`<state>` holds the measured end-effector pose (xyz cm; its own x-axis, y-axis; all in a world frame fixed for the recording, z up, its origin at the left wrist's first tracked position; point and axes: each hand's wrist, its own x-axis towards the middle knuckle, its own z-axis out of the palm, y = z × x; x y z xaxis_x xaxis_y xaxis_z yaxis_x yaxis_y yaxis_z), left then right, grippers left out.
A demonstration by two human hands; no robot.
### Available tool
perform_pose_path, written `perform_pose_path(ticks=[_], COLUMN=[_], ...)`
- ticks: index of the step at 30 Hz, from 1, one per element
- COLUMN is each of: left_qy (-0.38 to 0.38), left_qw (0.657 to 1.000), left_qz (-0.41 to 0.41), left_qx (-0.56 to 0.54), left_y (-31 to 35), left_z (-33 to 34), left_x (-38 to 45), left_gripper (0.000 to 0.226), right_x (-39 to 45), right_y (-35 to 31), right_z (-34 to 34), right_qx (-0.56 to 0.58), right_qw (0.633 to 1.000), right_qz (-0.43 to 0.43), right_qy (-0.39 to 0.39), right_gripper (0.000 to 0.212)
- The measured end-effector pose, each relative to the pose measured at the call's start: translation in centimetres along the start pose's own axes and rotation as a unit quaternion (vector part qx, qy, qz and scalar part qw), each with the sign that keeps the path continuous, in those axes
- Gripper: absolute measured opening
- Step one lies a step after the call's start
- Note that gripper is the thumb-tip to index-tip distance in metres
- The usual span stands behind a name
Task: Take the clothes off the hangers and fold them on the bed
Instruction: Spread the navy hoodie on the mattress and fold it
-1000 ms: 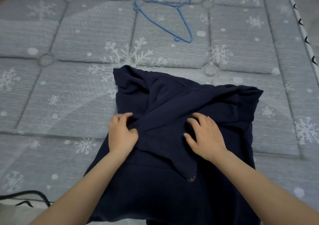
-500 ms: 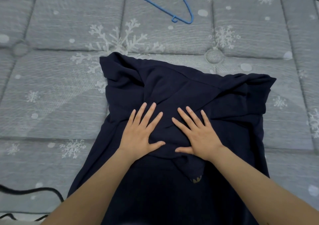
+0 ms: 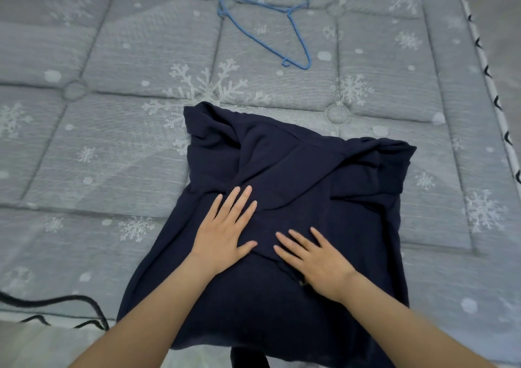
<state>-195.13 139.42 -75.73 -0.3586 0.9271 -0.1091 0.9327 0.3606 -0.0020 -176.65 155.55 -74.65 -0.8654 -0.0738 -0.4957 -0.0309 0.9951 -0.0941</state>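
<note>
The dark navy fabric garment (image 3: 296, 198) lies partly folded on the grey quilted snowflake-print bed (image 3: 112, 142), its long axis running from the near edge away from me, with both sleeves crossed over the middle and its far end pointing toward the blue wire hanger (image 3: 293, 29), which lies well apart from it. My left hand (image 3: 225, 235) and right hand (image 3: 318, 260) both rest flat on the garment's centre, fingers straight and spread, holding nothing. A black cable (image 3: 56, 302) crosses the near-left bed edge.

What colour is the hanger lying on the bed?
Blue: the hanger, seen clearly in the head view, lies empty.
</note>
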Motion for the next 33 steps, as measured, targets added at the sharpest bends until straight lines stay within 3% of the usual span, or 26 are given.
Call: perform_pose_path(ticks=[2, 5, 9, 13, 21, 24, 29, 31, 33], left_qy=[-0.007, -0.015, -0.013, -0.028, -0.029, -0.005, -0.01, 0.008, 0.059], left_qw=[1.0, 0.999, 0.996, 0.995, 0.995, 0.997, 0.999, 0.999, 0.996], left_qz=[-0.019, -0.047, -0.083, -0.096, -0.093, -0.072, -0.05, -0.034, -0.011], left_qx=[-0.001, -0.001, -0.013, -0.018, -0.023, -0.019, 0.012, 0.041, 0.07], left_y=[0.3, 0.8, 2.1, 3.1, 3.1, 2.2, 0.9, 0.6, -0.2], left_z=[-1.1, -1.9, -2.6, -1.9, 1.8, 3.6, 7.0, 8.6, 10.1], left_x=[-2.3, -5.5, -10.1, -15.3, -21.7, -22.2, -22.8, -23.6, -23.9], left_gripper=[0.073, 0.064, 0.058, 0.049, 0.05, 0.063, 0.104, 0.106, 0.094], right_x=[-2.4, -4.8, -7.6, -10.5, -13.8, -14.3, -14.1, -14.2, -14.4], right_y=[-1.1, -1.7, -2.4, -4.1, -9.5, -10.5, -11.5, -11.6, -11.6], right_z=[-0.1, -0.4, -0.7, 2.2, 8.1, 10.9, 14.5, 16.5, 18.1], right_qx=[-0.01, 0.008, -0.009, -0.022, 0.008, 0.028, 0.024, 0.007, -0.018], right_qw=[0.997, 0.995, 0.999, 0.992, 0.986, 0.978, 0.962, 0.956, 0.945], right_qz=[0.003, 0.046, 0.05, 0.062, 0.123, 0.176, 0.244, 0.25, 0.253], right_qy=[-0.075, -0.09, 0.012, 0.112, 0.109, 0.11, 0.123, 0.153, 0.205], right_gripper=[0.079, 0.079, 0.083, 0.067, 0.057, 0.073, 0.108, 0.114, 0.109])
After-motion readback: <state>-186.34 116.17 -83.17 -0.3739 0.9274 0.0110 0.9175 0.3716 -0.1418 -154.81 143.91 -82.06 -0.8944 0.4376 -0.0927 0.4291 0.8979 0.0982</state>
